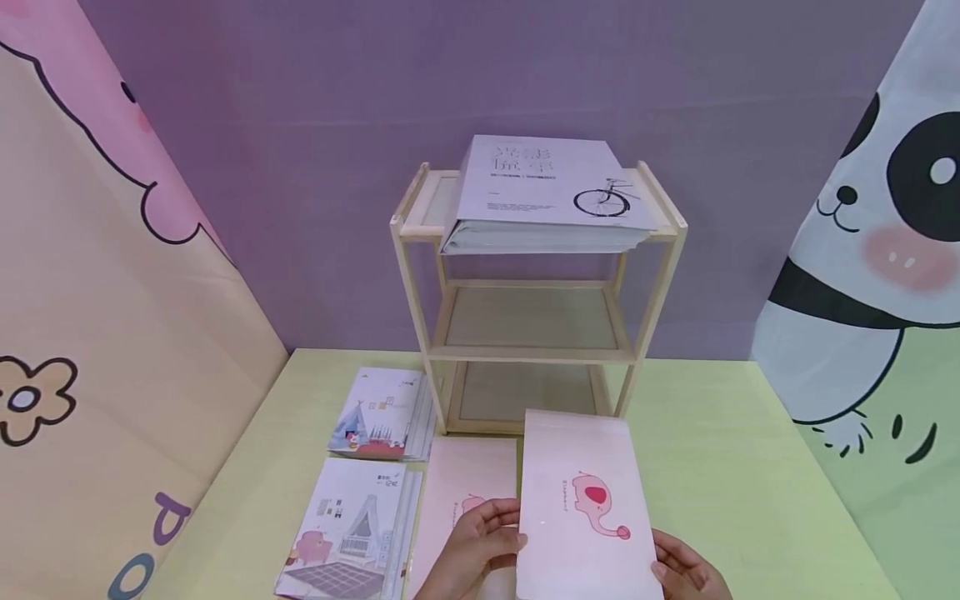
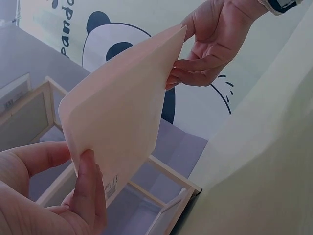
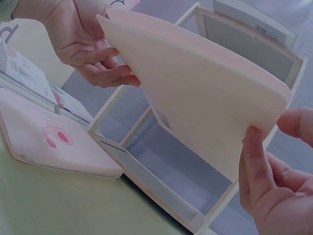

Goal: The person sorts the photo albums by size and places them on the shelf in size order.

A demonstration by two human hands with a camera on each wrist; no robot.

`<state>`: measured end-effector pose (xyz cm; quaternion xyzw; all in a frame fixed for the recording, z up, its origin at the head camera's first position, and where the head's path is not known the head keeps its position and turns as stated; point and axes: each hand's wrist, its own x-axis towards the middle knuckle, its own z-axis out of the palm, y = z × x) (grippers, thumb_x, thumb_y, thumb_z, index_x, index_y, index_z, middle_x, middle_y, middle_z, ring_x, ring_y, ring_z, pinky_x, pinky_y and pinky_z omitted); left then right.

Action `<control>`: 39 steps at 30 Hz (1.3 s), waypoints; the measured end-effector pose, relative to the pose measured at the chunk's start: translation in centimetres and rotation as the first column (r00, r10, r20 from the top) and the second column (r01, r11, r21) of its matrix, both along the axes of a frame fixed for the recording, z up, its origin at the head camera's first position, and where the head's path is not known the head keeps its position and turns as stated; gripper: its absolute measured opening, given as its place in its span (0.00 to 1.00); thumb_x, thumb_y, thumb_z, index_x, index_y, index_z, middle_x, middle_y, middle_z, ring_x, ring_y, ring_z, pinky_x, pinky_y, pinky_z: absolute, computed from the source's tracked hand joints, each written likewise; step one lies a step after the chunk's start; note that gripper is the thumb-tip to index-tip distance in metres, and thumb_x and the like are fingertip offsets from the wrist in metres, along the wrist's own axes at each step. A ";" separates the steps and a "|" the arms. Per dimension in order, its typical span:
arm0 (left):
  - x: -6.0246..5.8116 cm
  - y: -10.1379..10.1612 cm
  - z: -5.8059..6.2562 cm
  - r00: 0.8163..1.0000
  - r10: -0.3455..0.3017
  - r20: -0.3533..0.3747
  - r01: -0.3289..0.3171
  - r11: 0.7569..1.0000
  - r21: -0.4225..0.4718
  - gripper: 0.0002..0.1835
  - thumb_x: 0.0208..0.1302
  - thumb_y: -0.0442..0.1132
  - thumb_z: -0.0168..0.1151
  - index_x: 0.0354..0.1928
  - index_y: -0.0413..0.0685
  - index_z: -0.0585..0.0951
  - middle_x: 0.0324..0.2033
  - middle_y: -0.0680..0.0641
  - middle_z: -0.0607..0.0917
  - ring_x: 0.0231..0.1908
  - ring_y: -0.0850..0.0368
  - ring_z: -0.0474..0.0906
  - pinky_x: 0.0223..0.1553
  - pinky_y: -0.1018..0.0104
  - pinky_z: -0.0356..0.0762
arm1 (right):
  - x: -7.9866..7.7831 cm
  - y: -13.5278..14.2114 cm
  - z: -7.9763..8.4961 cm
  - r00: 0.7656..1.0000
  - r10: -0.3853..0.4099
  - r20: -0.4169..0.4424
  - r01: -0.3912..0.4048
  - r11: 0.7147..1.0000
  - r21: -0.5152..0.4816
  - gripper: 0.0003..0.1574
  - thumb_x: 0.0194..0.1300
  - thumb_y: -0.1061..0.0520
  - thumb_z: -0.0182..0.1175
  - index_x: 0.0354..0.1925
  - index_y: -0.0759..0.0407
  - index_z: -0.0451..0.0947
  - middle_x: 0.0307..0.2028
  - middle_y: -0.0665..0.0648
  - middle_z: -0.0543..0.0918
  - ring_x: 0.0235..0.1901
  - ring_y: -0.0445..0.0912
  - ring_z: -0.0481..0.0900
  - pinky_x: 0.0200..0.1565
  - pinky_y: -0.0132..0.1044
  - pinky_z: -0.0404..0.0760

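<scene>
Purple wall (image 1: 300,167): right across the back, rising behind everything on show.
Panda cloth (image 1: 817,283): out on the right, black-and-white face, pink cheek, leaning in at a slant.
Cartoon cloth (image 1: 150,317): over on the left, cream and pink, with a flower outlined in black.
Desk (image 1: 720,467): pale yellow-green, and all the action is above it or on it.
Shelf (image 1: 532,353): pale wood, three levels, standing upright towards the back of the desk.
Thick book (image 1: 547,187): flat on the top level, bicycle on its cover, front edge jutting out over the rail.
Held notebook (image 1: 551,508): here's the centre of it, pink, up off the desk in front of the shelf, gripped from both sides.
Desk notebook (image 1: 457,475): matching pink, lying flat just left of the held one, partly hidden by a hand.
Front stack (image 1: 352,525): tent-print notebooks, fanned slightly, lying left of the pink one.
Rear stack (image 1: 378,412): more tent prints, just behind, near the shelf's left leg.
Left hand (image 1: 480,546): thumb in front, fingers clamped on the left edge.
Right hand (image 1: 692,571): same story opposite, fingers clamped on the right edge.
Elephant print (image 1: 596,500): pink, trunk curling down to a small ball.
</scene>
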<state>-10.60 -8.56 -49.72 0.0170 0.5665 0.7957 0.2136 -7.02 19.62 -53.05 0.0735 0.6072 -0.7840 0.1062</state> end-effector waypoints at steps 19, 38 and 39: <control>0.0 0.1 1.2 1.000 0.011 -0.024 -0.011 1.000 -0.007 0.24 0.57 0.29 0.60 0.56 0.32 0.69 0.38 0.53 0.79 0.36 0.63 0.75 0.34 0.71 0.77 | 0.5 -0.1 0.8 0.983 0.020 -0.182 -0.039 0.994 -0.104 0.21 0.67 0.63 0.50 0.44 0.38 0.81 0.40 0.45 0.84 0.39 0.39 0.81 0.38 0.32 0.82; 0.0 0.1 2.8 0.998 0.051 -0.047 -0.050 0.999 0.009 0.21 0.54 0.29 0.63 0.52 0.34 0.73 0.36 0.52 0.79 0.37 0.62 0.77 0.35 0.70 0.77 | 0.1 -0.1 2.4 0.949 0.030 -0.313 -0.098 0.975 -0.201 0.24 0.68 0.68 0.45 0.50 0.47 0.80 0.42 0.49 0.83 0.40 0.40 0.80 0.38 0.33 0.83; 0.0 0.1 2.9 0.997 0.052 -0.048 -0.052 0.999 0.008 0.21 0.54 0.29 0.63 0.52 0.34 0.73 0.36 0.52 0.80 0.37 0.62 0.77 0.35 0.70 0.77 | 0.0 -0.1 2.5 0.948 0.033 -0.317 -0.099 0.975 -0.197 0.24 0.68 0.68 0.45 0.50 0.47 0.80 0.42 0.49 0.82 0.39 0.40 0.80 0.38 0.33 0.83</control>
